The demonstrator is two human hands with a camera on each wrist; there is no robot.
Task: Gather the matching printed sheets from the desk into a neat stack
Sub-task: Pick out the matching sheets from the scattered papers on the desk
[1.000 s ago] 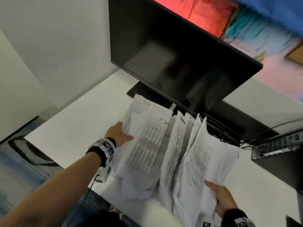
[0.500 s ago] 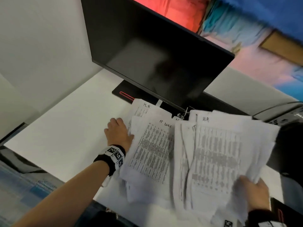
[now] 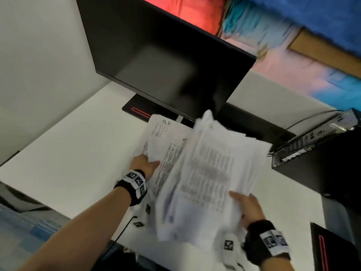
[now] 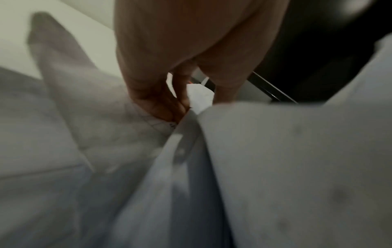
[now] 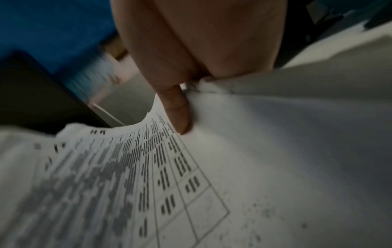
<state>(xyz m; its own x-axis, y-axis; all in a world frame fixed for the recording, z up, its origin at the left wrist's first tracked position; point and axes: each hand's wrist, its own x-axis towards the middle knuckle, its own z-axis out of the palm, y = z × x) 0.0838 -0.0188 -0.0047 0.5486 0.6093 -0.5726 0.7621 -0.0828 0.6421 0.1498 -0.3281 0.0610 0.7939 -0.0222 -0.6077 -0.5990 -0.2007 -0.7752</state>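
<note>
Printed sheets (image 3: 162, 137) with tables, one marked "H.B." by hand, lie fanned on the white desk (image 3: 68, 153) in front of the monitor. My left hand (image 3: 145, 165) sits at their left edge, thumb on top; in the left wrist view the left hand (image 4: 191, 100) has its fingers and thumb closed on a paper edge. My right hand (image 3: 245, 206) grips a thick, uneven bundle of sheets (image 3: 211, 173) at its lower right corner and holds it tilted above the desk sheets, hiding their right part. In the right wrist view the thumb (image 5: 178, 114) presses on the bundle (image 5: 127, 176).
A dark monitor (image 3: 166, 65) stands right behind the papers on a black base with a red line (image 3: 136, 111). A small black computer (image 3: 312, 153) with cables sits at the right. Another black device (image 3: 332, 247) lies at the near right corner. A thin cable (image 3: 125, 225) hangs off the front edge.
My right hand has swung its bundle left and over the sheets on the desk. My left hand has stayed at the left edge of those sheets.
</note>
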